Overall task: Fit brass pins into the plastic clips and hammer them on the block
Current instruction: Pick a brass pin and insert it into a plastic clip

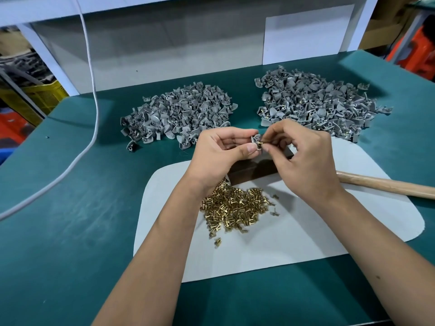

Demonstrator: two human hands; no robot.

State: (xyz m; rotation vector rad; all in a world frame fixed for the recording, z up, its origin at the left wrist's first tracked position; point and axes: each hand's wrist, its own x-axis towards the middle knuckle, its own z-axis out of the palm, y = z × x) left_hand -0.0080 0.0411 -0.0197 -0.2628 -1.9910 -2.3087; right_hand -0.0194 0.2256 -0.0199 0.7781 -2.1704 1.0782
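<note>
Holding a grey clip (pixel 256 141) between thumb and fingers, left hand (pixel 220 152) keeps it raised above the block (pixel 254 171). Right hand (pixel 303 158) pinches a brass pin (pixel 260 144) at its fingertips, pin tip touching the clip (whether it is seated in the hole I cannot tell). Block is dark and mostly hidden under both hands, sitting on the white mat (pixel 306 231). Loose pin pile (pixel 235 205) lies on the mat just near of the block, below the left wrist. Hammer handle (pixel 386 184) lies on the mat's right edge, untouched. Two clip heaps on the green table (pixel 70 208): left heap (pixel 179 111) plain grey, right heap (pixel 317 104) showing brass glints. White cable (pixel 94 102) trails across the table at left.
</note>
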